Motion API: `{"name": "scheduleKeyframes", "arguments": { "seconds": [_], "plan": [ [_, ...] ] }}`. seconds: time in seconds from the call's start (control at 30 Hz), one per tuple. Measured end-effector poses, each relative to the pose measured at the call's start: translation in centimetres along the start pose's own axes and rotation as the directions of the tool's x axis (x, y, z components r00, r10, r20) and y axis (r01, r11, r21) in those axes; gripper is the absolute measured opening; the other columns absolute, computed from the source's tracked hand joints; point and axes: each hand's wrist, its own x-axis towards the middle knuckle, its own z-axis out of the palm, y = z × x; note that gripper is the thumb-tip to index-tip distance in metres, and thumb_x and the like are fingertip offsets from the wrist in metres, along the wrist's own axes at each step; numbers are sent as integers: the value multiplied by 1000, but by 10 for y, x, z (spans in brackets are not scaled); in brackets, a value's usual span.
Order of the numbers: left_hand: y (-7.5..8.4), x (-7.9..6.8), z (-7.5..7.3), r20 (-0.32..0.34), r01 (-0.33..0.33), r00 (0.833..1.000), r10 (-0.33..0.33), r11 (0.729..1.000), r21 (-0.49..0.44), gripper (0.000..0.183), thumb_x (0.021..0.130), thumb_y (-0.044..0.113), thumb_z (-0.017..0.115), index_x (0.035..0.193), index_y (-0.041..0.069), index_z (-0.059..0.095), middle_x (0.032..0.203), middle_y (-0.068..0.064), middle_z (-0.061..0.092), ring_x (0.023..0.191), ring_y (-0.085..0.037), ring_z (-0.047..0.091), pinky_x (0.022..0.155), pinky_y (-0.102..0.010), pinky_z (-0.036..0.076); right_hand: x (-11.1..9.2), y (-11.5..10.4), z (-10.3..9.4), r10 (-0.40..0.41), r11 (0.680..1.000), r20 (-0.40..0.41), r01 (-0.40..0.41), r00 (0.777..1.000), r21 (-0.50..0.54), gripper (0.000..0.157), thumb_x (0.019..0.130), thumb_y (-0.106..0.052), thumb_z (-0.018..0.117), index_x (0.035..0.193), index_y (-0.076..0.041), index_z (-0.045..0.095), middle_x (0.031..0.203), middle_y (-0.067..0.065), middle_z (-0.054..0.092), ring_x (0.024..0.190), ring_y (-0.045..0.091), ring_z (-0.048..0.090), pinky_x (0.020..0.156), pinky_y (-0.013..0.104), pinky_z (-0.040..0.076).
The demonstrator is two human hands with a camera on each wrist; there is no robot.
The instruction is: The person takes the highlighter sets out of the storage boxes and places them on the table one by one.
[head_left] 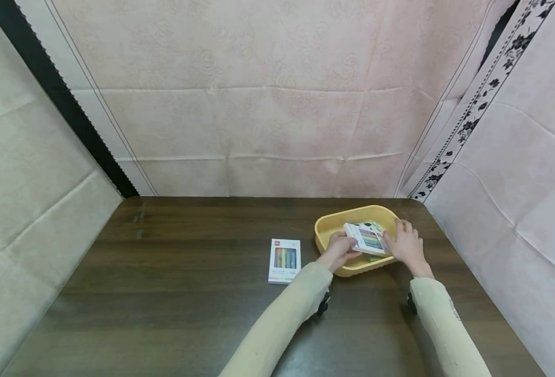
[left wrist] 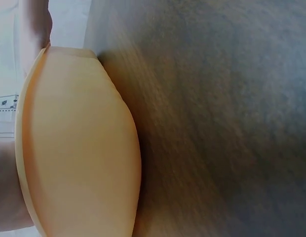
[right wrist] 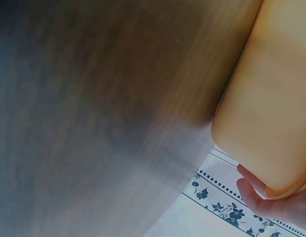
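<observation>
My left hand [head_left: 341,248] grips the left end of a white box of coloured pencils [head_left: 370,239], printed with a band of colours. The box is tilted over the yellow plastic basket [head_left: 348,270]. My right hand [head_left: 406,243] holds the basket's right rim, its thumb beside the box's right end. In the right wrist view, fingers [right wrist: 251,192] of that hand lie outside the basket wall. Under the box, part of a green-and-white item [head_left: 376,226] shows inside the basket; most of it is hidden. The left wrist view is filled largely by the basket's outer wall [left wrist: 84,143].
A second white box of coloured pencils [head_left: 284,261] lies flat on the dark wooden table [head_left: 173,293], left of the basket. Pale cloth walls [head_left: 268,131] enclose the table at the back and both sides.
</observation>
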Motion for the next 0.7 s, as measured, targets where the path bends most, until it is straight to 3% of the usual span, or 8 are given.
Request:
{"name": "scheduleKeyframes", "arguments": {
  "seconds": [0.37,0.7],
  "plan": [
    [1,-6,3,-39,4,999,-5,1000,-11,43,79,-10,55,119,-1,44,102,-20,58,94,-33,62,78,-37,54,0,2,1,-8,1000,-9,8,1000,-3,59,91,-33,38,133,9,29,130,35,30,107,55,35,81,66,32],
    [2,-10,6,-37,-35,999,35,999,4,39,78,-11,55,113,0,43,101,-21,57,94,-35,62,77,-38,54,1,1,1,-13,1000,-20,13,1000,-8,59,91,-34,37,132,8,30,128,34,31,106,55,36,80,65,34]
  ]
}}
